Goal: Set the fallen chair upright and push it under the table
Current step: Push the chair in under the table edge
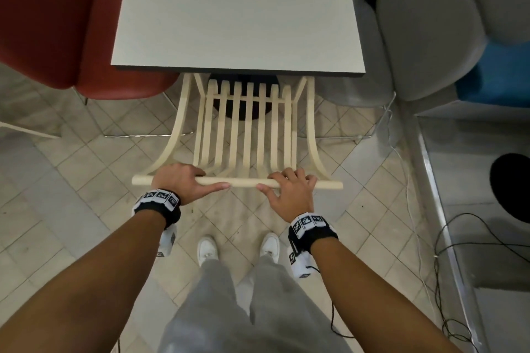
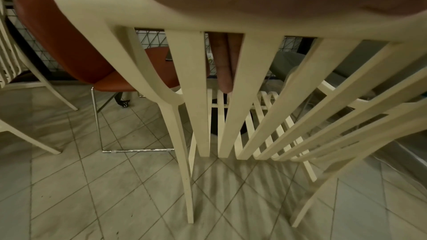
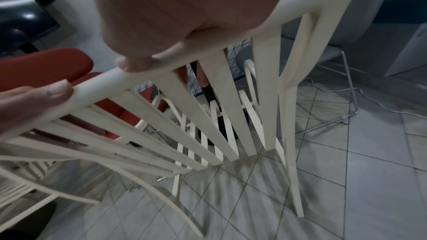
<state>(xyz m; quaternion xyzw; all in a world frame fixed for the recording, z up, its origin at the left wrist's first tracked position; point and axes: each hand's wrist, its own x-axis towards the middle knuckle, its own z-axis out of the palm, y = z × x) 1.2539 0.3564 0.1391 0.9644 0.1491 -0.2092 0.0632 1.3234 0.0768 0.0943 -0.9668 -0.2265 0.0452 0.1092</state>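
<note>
The cream slatted chair stands upright on the tiled floor, its seat partly beneath the near edge of the grey square table. My left hand grips the left part of the backrest's top rail, fingers curled over its far side and thumb lying along it. My right hand grips the right part of the rail the same way. In the left wrist view, fingertips show between two slats of the chair. The right wrist view shows my right hand wrapped over the chair's rail.
A red padded chair stands left of the table, a grey one and a blue seat to its right. The table's black base sits under it. Cables lie at right. Another cream chair stands far left.
</note>
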